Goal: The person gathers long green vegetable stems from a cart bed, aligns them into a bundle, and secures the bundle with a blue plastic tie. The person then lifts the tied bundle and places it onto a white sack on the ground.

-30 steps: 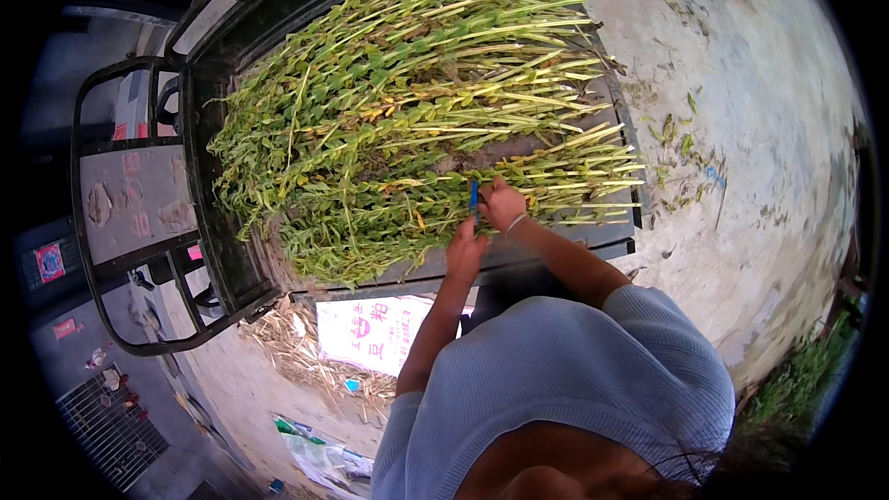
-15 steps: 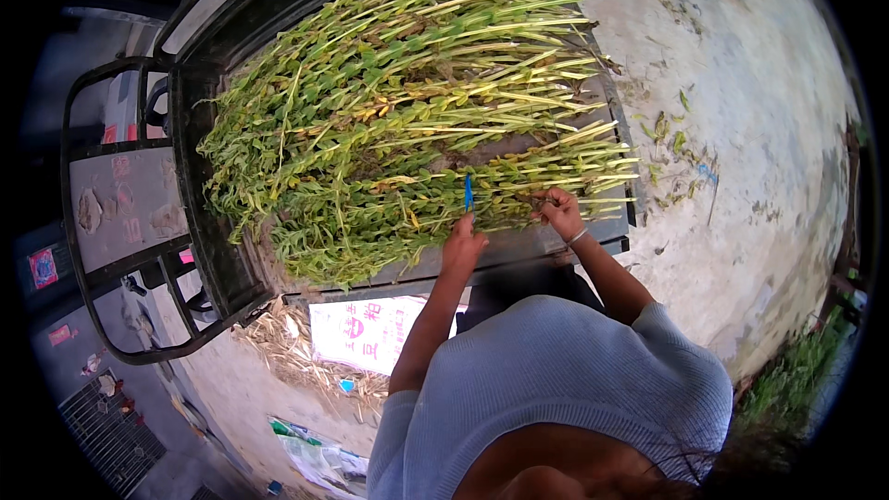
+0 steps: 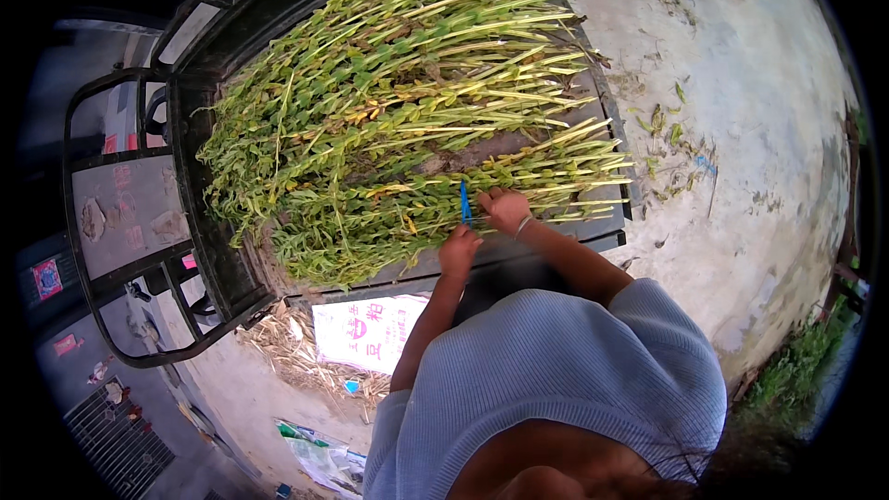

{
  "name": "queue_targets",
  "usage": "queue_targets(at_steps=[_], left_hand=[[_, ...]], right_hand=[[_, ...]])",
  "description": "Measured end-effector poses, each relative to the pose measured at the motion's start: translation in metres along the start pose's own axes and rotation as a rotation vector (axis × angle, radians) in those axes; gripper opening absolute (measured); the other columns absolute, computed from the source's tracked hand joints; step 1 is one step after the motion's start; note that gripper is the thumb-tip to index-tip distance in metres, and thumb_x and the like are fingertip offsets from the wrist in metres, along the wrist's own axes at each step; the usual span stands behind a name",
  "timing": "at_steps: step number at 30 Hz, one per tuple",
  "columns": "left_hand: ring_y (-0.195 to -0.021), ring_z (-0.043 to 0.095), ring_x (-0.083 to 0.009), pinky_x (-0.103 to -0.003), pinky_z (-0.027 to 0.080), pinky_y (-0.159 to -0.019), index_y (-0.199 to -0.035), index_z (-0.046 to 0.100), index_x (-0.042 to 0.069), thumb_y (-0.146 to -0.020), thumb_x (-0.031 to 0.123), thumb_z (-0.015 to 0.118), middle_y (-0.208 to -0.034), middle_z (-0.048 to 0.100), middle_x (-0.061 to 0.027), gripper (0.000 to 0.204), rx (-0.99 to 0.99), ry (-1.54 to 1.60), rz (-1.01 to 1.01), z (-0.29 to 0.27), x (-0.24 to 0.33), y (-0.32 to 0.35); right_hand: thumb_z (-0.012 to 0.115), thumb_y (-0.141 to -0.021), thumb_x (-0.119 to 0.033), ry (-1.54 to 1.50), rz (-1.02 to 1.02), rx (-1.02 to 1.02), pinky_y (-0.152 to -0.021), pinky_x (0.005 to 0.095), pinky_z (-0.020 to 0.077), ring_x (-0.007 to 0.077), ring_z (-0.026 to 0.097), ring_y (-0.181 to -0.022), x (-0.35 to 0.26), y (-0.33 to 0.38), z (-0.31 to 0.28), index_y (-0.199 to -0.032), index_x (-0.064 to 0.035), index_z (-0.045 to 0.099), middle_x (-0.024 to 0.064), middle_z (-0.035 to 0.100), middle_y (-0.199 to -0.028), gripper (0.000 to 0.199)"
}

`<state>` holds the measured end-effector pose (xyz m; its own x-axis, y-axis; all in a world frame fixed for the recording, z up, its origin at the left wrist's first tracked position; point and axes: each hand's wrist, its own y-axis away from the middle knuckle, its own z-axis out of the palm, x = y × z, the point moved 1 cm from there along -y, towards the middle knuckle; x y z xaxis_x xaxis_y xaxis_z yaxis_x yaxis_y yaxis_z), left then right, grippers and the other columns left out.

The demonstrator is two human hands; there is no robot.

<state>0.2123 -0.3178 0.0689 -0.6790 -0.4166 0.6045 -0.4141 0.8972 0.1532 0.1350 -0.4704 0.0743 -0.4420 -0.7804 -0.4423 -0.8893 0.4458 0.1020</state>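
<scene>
A flat layer of leafy green plants with pale cut stalks (image 3: 407, 83) lies on the dark cart bed (image 3: 542, 243), stalk ends to the right. A narrow blue strip (image 3: 465, 202) lies across the nearest bunch of plants (image 3: 394, 213). At the strip's near end is my left hand (image 3: 459, 250), its fingers closed on it at the bed's near edge. My right hand (image 3: 506, 211), with a thin band at the wrist, is just right of the strip over the same bunch. Its fingers are curled, and what they grip is hidden.
A black metal rail frame (image 3: 72, 213) stands at the bed's left end. Below the near edge lie a white sack with pink print (image 3: 366, 331) and dry husks (image 3: 292, 352). Leaf scraps (image 3: 671, 134) litter the concrete floor on the right.
My right hand has moved left along the bunch, from the stalks to beside the blue strip. My left hand has shifted slightly down toward me, still at the strip's near end.
</scene>
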Motion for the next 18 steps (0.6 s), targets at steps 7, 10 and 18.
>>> queue_targets(at_steps=[7,10,18], left_hand=[[-0.07,0.054,-0.0331,-0.041,0.043,-0.058,-0.07,0.052,0.005,-0.069,0.021,0.067,-0.082,0.053,-0.0098,0.022,0.016,0.005,0.005,0.003,-0.004,0.003],[-0.07,0.054,-0.0328,-0.041,0.044,-0.058,-0.071,0.052,0.005,-0.069,0.021,0.067,-0.083,0.053,-0.0092,0.022,0.013,0.009,0.008,0.004,-0.003,0.003],[-0.074,0.057,-0.0294,-0.04,0.046,-0.06,-0.074,0.056,0.008,-0.067,0.021,0.069,-0.09,0.054,-0.0064,0.02,0.0,-0.012,-0.02,-0.005,-0.003,0.003]], right_hand=[[0.056,-0.068,-0.01,-0.165,-0.115,0.222,-0.059,0.0377,0.0483,0.026,0.059,-0.07,0.01,-0.004,0.01,-0.074,-0.0088,0.056,0.0083,0.055,-0.073,0.006],[0.059,-0.068,-0.007,-0.39,-0.097,0.128,-0.058,0.0351,0.0471,0.0237,0.058,-0.067,0.025,0.004,0.007,-0.077,-0.0081,0.057,0.0082,0.056,-0.072,0.009],[0.06,-0.077,-0.015,-1.271,0.299,-0.094,-0.055,0.0361,0.0435,0.0286,0.054,-0.057,-0.019,0.018,-0.01,-0.076,-0.0015,0.049,0.0127,0.055,-0.064,0.018]])
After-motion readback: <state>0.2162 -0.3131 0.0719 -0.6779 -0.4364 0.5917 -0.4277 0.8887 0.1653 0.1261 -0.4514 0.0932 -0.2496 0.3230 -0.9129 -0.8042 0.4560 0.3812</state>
